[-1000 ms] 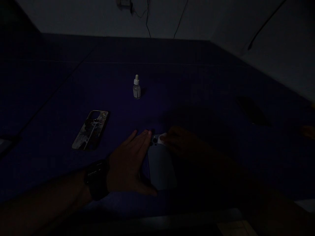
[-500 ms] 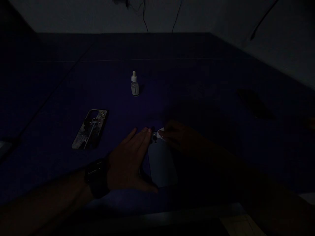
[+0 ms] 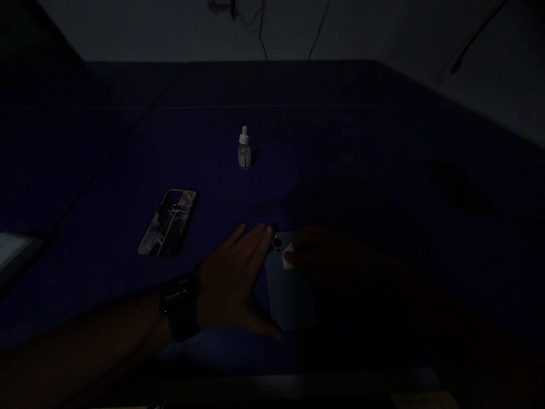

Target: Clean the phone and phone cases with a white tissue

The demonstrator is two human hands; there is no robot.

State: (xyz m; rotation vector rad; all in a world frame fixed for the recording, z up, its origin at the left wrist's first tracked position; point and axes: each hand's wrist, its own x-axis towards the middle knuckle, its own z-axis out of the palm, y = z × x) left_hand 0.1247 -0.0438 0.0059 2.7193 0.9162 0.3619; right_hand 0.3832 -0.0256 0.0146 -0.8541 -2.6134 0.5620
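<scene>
A smartphone [image 3: 289,301] lies back side up on the dark blue-purple surface, its camera lenses at the far left corner. My left hand [image 3: 232,284], a black smartwatch on its wrist, rests along the phone's left side with fingers stretched out and the thumb apart near the bottom corner. Dim in shadow, my right hand [image 3: 313,250] pinches a small white wipe [image 3: 288,258] against the upper right part of the phone's back. Cloth or paper, I cannot tell which the wipe is. Darkness hides most of the right forearm.
Left of my hands lies a patterned phone case [image 3: 168,222]. Behind them stands a small dropper bottle [image 3: 244,150] with a white cap. A dark flat object [image 3: 457,187] is at the right, a pale box-like object [image 3: 17,250] at the left edge. Cables hang on the back wall.
My right hand has drawn the white wipe down from the phone's top edge, beside the lenses, onto its back. The left hand keeps its place; the whole view has shifted slightly.
</scene>
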